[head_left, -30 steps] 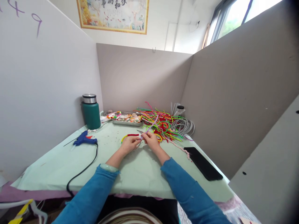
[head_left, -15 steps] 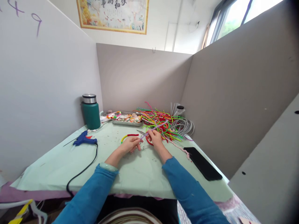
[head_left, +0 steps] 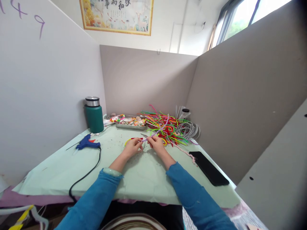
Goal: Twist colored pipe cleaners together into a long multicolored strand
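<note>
A purple pipe cleaner (head_left: 162, 128) is pinched between my hands, its free end rising to the upper right over the pile. My left hand (head_left: 133, 147) has thumb and forefinger closed on its lower end, other fingers loosely curled. My right hand (head_left: 156, 143) grips it slightly farther along, close beside the left. Just behind the left hand lies a yellow and red fuzzy piece (head_left: 126, 142), partly covered by the hand. The pointed blade of a pair of scissors (head_left: 143, 135) shows behind my right hand, which hides part of them.
Behind lie a heap of coloured pipe cleaners (head_left: 165, 123), a metal tray (head_left: 131, 127) of small decorations and coiled grey cord (head_left: 189, 130). To the left are a green bottle (head_left: 94, 118) and a blue glue gun (head_left: 87, 142) with its cable. A black phone (head_left: 208, 168) lies right.
My right hand has moved slightly left and down, closer to the left hand. The purple pipe cleaner's free end has swung up to a steeper angle.
</note>
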`<control>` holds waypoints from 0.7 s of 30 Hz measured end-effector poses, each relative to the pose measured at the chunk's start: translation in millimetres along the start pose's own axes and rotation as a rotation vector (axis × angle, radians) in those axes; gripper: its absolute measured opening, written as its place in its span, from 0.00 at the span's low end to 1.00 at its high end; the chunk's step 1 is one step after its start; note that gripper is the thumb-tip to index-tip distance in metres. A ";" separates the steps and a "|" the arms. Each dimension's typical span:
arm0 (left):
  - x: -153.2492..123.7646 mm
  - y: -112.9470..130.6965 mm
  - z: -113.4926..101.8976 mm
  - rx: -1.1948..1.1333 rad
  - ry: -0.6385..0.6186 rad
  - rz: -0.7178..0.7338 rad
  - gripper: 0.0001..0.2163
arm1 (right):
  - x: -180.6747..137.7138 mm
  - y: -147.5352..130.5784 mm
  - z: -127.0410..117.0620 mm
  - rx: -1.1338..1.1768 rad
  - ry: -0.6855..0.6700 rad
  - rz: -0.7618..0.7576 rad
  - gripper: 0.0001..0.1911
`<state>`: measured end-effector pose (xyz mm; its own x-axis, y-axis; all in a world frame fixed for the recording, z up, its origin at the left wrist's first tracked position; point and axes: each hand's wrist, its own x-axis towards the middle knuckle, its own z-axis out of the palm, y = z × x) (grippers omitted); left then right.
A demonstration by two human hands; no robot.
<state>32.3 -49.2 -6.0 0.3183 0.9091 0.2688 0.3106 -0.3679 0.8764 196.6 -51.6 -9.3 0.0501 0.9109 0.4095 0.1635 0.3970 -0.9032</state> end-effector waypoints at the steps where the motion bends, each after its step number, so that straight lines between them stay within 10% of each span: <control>1: 0.3 -2.4 0.4 0.020 0.022 0.014 0.14 | 0.1 0.0 -0.5 -0.001 0.008 0.001 0.19; 14: -2.9 4.3 -5.6 0.553 0.258 0.270 0.10 | -0.2 3.2 9.9 0.081 -0.084 0.063 0.16; 21: 0.2 5.5 -2.1 0.185 0.098 0.032 0.13 | -1.6 1.3 9.4 0.055 -0.072 0.030 0.13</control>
<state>32.2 -50.6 -0.3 0.2447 0.9078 0.3407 0.4636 -0.4181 0.7812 187.4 -51.5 -12.3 -0.0174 0.9274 0.3736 0.1081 0.3732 -0.9214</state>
